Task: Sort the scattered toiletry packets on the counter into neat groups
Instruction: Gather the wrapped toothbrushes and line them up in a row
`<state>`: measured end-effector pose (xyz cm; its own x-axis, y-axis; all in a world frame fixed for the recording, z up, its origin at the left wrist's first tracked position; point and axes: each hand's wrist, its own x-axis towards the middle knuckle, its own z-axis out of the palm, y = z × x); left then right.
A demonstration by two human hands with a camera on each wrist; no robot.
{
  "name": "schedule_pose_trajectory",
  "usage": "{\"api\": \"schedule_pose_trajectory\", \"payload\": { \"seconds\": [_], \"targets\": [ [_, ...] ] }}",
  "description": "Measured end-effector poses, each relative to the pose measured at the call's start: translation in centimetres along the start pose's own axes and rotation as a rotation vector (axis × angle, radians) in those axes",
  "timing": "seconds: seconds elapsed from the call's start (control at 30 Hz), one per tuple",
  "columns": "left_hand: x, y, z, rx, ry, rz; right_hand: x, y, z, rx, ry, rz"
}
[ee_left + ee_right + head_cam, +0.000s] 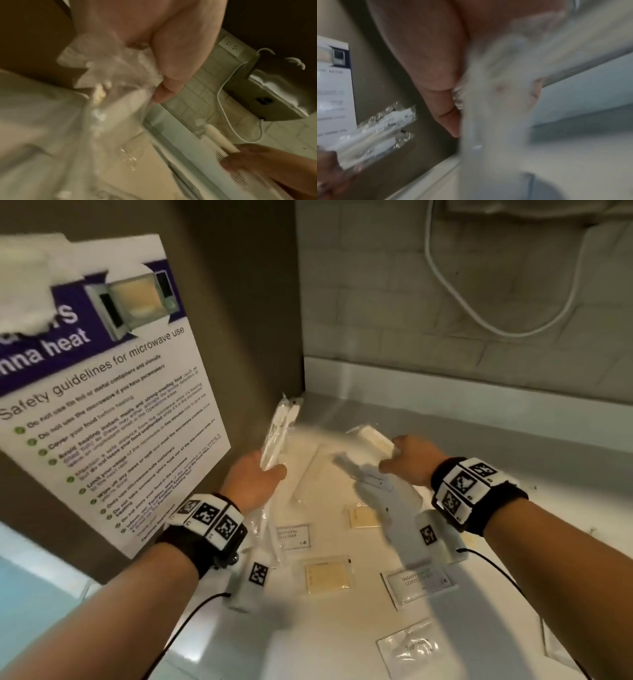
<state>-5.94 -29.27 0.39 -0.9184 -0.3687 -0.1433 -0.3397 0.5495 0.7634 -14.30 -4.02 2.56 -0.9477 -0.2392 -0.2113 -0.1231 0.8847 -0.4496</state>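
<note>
My left hand (270,470) grips a bundle of long clear-wrapped toothbrush packets (278,433), upright near the brown side panel; the left wrist view shows my fingers (164,93) curled round the crinkled wrap (120,102). To its right, my right hand (388,461) pinches a cream comb packet (375,440) above the counter, blurred by motion in the right wrist view (496,108). Flat on the steel counter (496,426) below my hands lie two yellow sachets (327,577) (363,517), two white shampoo sachets (422,585) (294,536) and a clear toothpaste packet (411,648).
A microwave safety poster (102,392) hangs on the brown panel (246,320) at the left. A white cable (479,316) loops down the tiled back wall. More flat clear packets (318,474) lie between my hands. The counter runs on to the right.
</note>
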Motion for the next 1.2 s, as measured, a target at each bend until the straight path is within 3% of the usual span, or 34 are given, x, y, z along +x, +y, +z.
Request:
{"api": "schedule_pose_trajectory", "payload": {
  "seconds": [0.2, 0.4, 0.6, 0.83, 0.93, 1.2],
  "targets": [
    [-2.1, -3.3, -1.2, 0.225, 0.073, -0.125, -1.5, -1.6, 1.6, 0.259, -0.004, -0.036],
    [-2.8, -4.5, 0.6, 0.218, 0.017, -0.189, -2.2, -3.0, 3.3, 0.384, -0.039, 0.000],
    [-1.8, -3.5, 0.4, 0.280, -0.009, -0.171, -0.3, -5.9, 5.6, 0.272, -0.090, 0.136],
    [-1.8, -5.0, 0.4, 0.226, -0.043, -0.140, 2.7, -9.3, 7.0, 0.165, -0.095, 0.139],
    [-1.8, -5.5, 0.8, 0.211, -0.066, -0.102, 3.1, -10.3, 7.9, 0.013, -0.070, 0.119],
    [-1.6, -4.8, 1.5, 0.152, -0.209, -0.082, 2.9, -8.4, 6.5, 0.007, -0.093, 0.220]
  ]
}}
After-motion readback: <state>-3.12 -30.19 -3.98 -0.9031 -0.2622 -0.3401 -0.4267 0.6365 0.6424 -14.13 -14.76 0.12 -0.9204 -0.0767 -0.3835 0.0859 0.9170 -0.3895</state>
